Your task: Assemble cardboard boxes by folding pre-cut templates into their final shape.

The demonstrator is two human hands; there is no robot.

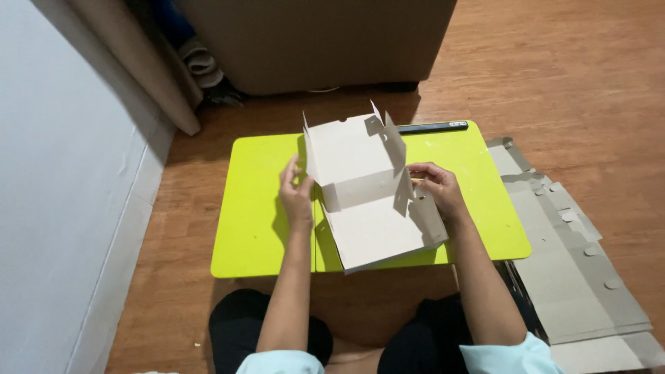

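Head view: our left hand (296, 194) and right hand (438, 189) pinch side flaps of grey cardboard box blank (370, 197) on lime-green table (256, 221).

A flat grey cardboard box blank (367, 201), partly folded, lies across the middle of the lime-green table (256, 208). Its far half has side flaps standing upright, a cross flap rises at the middle, and the near panel seems to overhang the table's front edge.

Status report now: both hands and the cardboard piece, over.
Left hand and right hand grip side flaps of grey cardboard box blank, half folded. It rests on lime-green table. Nothing in the way.
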